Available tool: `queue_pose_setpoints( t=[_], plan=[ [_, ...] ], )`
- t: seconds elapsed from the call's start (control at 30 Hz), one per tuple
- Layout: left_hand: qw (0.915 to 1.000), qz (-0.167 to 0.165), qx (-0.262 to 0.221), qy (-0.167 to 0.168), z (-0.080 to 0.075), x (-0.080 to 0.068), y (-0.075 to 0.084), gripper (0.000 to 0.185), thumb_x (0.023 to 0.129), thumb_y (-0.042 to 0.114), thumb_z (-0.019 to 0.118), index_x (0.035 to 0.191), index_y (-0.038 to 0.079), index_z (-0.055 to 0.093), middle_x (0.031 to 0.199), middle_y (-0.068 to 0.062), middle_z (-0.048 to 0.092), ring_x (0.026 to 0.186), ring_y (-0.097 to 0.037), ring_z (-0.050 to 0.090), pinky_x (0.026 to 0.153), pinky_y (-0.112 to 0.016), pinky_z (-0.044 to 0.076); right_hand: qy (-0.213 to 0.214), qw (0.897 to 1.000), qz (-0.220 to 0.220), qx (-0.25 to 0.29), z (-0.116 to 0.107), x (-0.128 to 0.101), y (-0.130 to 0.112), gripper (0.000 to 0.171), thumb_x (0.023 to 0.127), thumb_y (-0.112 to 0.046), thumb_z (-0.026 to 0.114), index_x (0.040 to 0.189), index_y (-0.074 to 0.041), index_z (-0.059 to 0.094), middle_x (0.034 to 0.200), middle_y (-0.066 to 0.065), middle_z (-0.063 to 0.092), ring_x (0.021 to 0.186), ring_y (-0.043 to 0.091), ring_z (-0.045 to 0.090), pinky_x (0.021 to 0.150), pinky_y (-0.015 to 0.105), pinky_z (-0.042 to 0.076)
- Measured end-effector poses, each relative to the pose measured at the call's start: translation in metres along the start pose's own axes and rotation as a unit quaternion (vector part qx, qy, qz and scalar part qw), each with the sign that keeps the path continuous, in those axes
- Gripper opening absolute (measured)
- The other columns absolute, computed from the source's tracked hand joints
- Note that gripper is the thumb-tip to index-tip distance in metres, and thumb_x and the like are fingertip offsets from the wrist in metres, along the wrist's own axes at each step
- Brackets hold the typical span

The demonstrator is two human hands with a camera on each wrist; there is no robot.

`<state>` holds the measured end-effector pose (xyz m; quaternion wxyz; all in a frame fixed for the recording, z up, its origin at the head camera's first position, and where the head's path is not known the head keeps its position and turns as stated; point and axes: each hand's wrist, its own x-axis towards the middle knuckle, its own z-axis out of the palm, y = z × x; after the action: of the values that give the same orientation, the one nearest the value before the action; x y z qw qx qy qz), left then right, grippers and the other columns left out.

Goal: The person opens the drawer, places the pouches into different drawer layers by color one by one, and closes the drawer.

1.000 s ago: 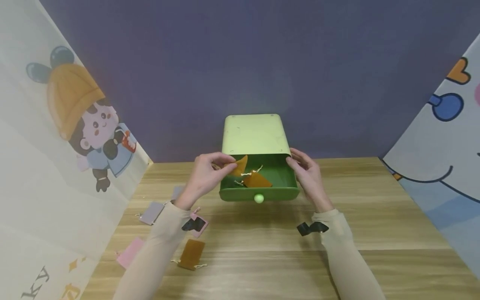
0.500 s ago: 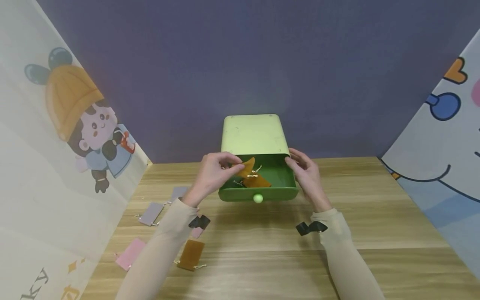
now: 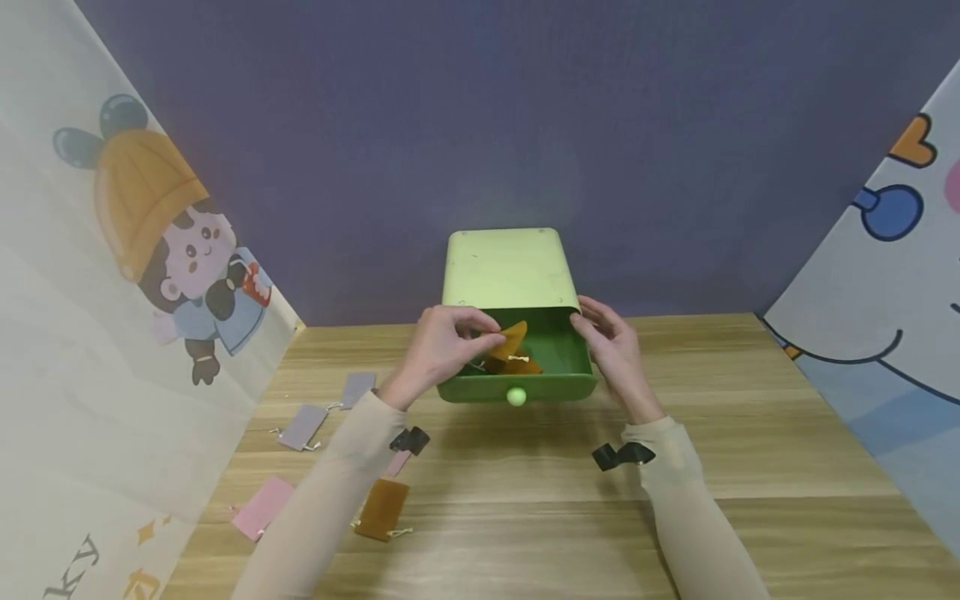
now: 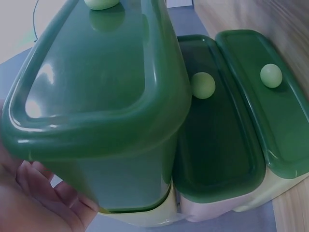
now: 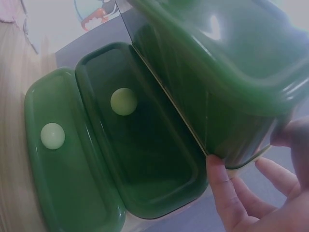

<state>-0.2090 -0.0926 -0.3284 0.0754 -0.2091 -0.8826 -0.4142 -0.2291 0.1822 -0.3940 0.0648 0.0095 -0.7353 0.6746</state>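
Since a second ago my left hand carries its pinched orange pouch further over the open green drawer, while my right hand, fingers relaxed, steadies the drawer's side.

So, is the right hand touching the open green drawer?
Touching. In the head view the right hand lies against the right side wall of the open green drawer; the right wrist view shows its fingers at the drawer's edge.
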Motion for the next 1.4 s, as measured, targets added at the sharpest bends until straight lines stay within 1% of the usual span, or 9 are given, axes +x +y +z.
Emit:
queue_pose_setpoints(
  t=[0.23,0.43,0.57,0.8,1.07,1.23,1.33,1.4],
  plan=[
    [0.9999,-0.006,0.001,-0.014,0.001,0.001,0.002,0.018,0.091,0.032,0.087,0.103,0.020,0.084,0.097,0.007,0.082,0.075,-0.013,0.066,0.070,-0.031,0.055,-0.006,1.000,0.002,-0.005,-0.001,-0.002,-0.001,0.057,0.106,-0.035,0.067,0.157,-0.015,0.053,0.157,0.013,0.055,0.116,0.006,0.060,0.077,0.017,0.052],
    [1.0000,-0.008,0.000,-0.005,0.000,0.000,0.003,0.020,0.091,0.028,0.087,0.108,0.018,0.083,0.101,0.005,0.082,0.084,-0.013,0.068,0.077,-0.032,0.055,-0.005,1.000,0.000,-0.005,-0.001,-0.002,-0.001,0.057,0.106,-0.036,0.067,0.158,-0.016,0.053,0.158,0.013,0.055,0.116,0.006,0.059,0.078,0.017,0.051],
    [0.9999,-0.005,-0.009,0.001,-0.001,0.000,0.002,0.022,0.091,0.028,0.086,0.109,0.016,0.083,0.101,0.004,0.082,0.084,-0.013,0.069,0.078,-0.032,0.055,0.001,1.000,-0.002,-0.003,0.000,-0.001,0.000,0.056,0.106,-0.035,0.067,0.157,-0.015,0.053,0.157,0.014,0.056,0.116,0.005,0.059,0.077,0.017,0.051],
    [0.9999,-0.007,-0.015,0.003,-0.004,-0.002,0.000,0.020,0.092,0.032,0.085,0.108,0.020,0.082,0.102,0.006,0.081,0.084,-0.013,0.069,0.076,-0.032,0.055,0.000,1.000,-0.002,-0.003,0.000,-0.002,0.000,0.057,0.106,-0.036,0.067,0.157,-0.015,0.053,0.157,0.013,0.055,0.117,0.005,0.059,0.078,0.017,0.050],
    [0.9993,-0.015,-0.034,0.007,-0.007,-0.005,-0.002,0.019,0.094,0.031,0.083,0.109,0.020,0.082,0.103,0.006,0.081,0.087,-0.014,0.069,0.080,-0.034,0.054,-0.001,1.000,-0.004,-0.006,0.000,-0.001,0.000,0.057,0.106,-0.037,0.067,0.157,-0.016,0.053,0.157,0.013,0.056,0.118,0.006,0.059,0.077,0.017,0.049],
    [0.9990,-0.015,-0.040,0.016,-0.009,-0.008,-0.003,0.019,0.095,0.031,0.082,0.108,0.017,0.082,0.102,0.005,0.080,0.086,-0.014,0.068,0.077,-0.032,0.053,-0.001,1.000,-0.003,-0.006,0.000,-0.001,0.000,0.058,0.106,-0.037,0.067,0.157,-0.016,0.053,0.158,0.013,0.055,0.118,0.006,0.059,0.078,0.017,0.050],
    [0.9988,-0.012,-0.043,0.021,-0.010,-0.011,-0.004,0.014,0.096,0.029,0.082,0.106,0.019,0.083,0.099,0.005,0.080,0.083,-0.014,0.068,0.071,-0.030,0.050,0.001,1.000,-0.003,-0.006,0.000,0.000,0.000,0.057,0.106,-0.036,0.067,0.157,-0.016,0.053,0.157,0.013,0.056,0.118,0.005,0.059,0.079,0.017,0.049],
    [0.9985,-0.011,-0.048,0.024,-0.010,-0.012,-0.004,0.012,0.096,0.028,0.081,0.105,0.021,0.083,0.097,0.005,0.080,0.082,-0.014,0.068,0.067,-0.029,0.049,0.003,1.000,-0.004,-0.008,0.000,0.000,0.000,0.057,0.106,-0.036,0.067,0.157,-0.016,0.053,0.157,0.013,0.056,0.117,0.005,0.059,0.077,0.017,0.047]
  ],
)
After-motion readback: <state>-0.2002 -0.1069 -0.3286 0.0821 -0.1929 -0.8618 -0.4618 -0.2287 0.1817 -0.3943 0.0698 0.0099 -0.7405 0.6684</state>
